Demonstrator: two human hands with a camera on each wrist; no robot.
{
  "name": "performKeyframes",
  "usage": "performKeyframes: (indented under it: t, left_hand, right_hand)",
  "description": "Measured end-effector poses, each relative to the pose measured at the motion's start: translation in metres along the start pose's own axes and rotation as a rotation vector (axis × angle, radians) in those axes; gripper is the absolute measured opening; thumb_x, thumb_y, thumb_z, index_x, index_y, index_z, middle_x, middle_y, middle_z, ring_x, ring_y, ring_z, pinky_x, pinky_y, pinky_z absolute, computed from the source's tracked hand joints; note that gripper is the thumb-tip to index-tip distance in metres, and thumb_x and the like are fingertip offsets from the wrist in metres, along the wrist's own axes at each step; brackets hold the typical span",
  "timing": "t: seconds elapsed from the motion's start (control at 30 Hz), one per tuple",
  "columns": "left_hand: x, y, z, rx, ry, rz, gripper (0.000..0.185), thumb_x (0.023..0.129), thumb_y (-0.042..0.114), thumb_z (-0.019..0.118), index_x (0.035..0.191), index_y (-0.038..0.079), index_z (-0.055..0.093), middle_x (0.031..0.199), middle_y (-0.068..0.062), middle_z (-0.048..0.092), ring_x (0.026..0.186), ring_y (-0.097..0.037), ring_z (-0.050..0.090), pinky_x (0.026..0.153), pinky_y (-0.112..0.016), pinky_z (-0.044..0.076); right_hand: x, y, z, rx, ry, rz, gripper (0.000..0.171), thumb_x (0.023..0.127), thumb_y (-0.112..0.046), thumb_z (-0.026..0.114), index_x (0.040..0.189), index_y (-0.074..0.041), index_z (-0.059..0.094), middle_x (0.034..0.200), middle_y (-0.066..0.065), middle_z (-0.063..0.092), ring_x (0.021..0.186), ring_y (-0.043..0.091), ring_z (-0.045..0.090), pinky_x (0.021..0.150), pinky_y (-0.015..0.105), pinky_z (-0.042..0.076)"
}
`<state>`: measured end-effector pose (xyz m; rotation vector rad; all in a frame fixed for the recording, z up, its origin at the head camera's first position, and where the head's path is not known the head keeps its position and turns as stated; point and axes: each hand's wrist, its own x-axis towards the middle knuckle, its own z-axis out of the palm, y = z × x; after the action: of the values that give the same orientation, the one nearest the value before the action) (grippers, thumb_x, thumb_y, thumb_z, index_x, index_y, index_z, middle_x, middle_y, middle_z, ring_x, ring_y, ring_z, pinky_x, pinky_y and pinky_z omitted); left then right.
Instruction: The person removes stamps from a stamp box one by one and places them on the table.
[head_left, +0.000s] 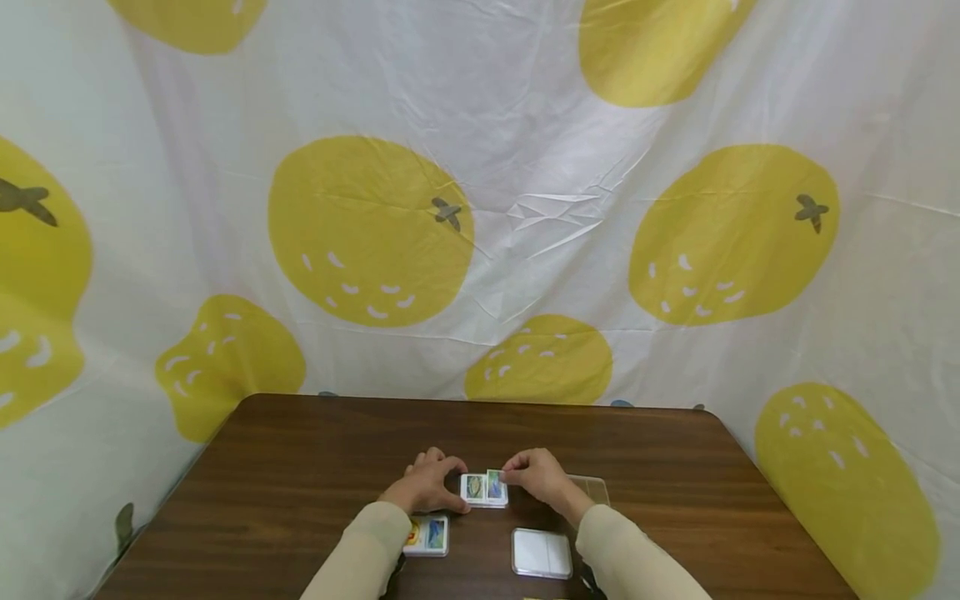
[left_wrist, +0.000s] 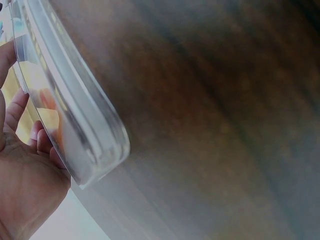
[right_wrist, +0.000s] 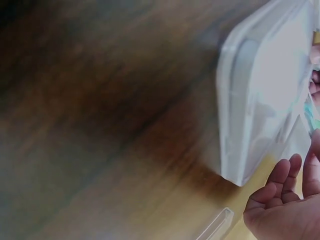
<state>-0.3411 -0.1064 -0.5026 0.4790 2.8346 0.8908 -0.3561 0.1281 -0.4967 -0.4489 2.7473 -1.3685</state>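
In the head view, my left hand (head_left: 429, 483) grips the left side of a small clear case (head_left: 484, 505), thumb at its near corner and index finger at the far one. Inside the case lies a picture card (head_left: 474, 487) on the left. My right hand (head_left: 542, 475) pinches a second picture card (head_left: 495, 485) by its upper right edge, over the right half of the case. In the left wrist view the left hand (left_wrist: 30, 185) shows behind another case; in the right wrist view the right hand (right_wrist: 290, 210) shows with its outer fingers loosely bent.
A second clear case with picture cards (head_left: 429, 537) lies near my left forearm. A case with white contents (head_left: 542, 553) lies before my right forearm. Partly behind the right hand is a clear lid (head_left: 594, 488). The brown table (head_left: 315, 467) meets a fruit-patterned cloth (head_left: 540, 275).
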Motion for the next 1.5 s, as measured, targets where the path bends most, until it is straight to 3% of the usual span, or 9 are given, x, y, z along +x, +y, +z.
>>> performKeyframes:
  t: [0.53,0.93,1.5]
  left_hand:
    - [-0.002,0.008,-0.005,-0.008,-0.019,-0.027,0.053,0.075,0.036,0.087,0.120,0.021,0.063,0.124,-0.011,0.044,0.111,-0.032,0.040,0.096,-0.054,0.034]
    - [0.000,0.006,-0.004,0.008,-0.020,-0.023,0.053,0.077,0.036,0.085,0.122,0.020,0.063,0.126,-0.011,0.044,0.113,-0.032,0.040,0.096,-0.053,0.034]
    - [-0.002,0.006,-0.002,-0.001,-0.015,-0.029,0.051,0.076,0.035,0.086,0.120,0.021,0.063,0.125,-0.011,0.045,0.113,-0.033,0.041,0.096,-0.054,0.035]
  right_hand:
    - [-0.010,-0.003,-0.006,0.110,-0.043,0.050,0.014,0.082,-0.017,0.080,0.084,-0.005,0.074,0.082,0.000,0.067,0.077,0.014,0.054,0.072,0.031,0.042]
    - [-0.023,-0.010,-0.008,0.178,-0.130,0.063,0.016,0.083,-0.014,0.079,0.086,0.000,0.073,0.081,0.000,0.068,0.078,0.014,0.055,0.073,0.030,0.041]
    - [-0.044,-0.018,-0.005,0.165,-0.228,0.043,0.016,0.082,-0.012,0.079,0.085,0.002,0.073,0.077,-0.001,0.067,0.078,0.013,0.055,0.074,0.031,0.041]
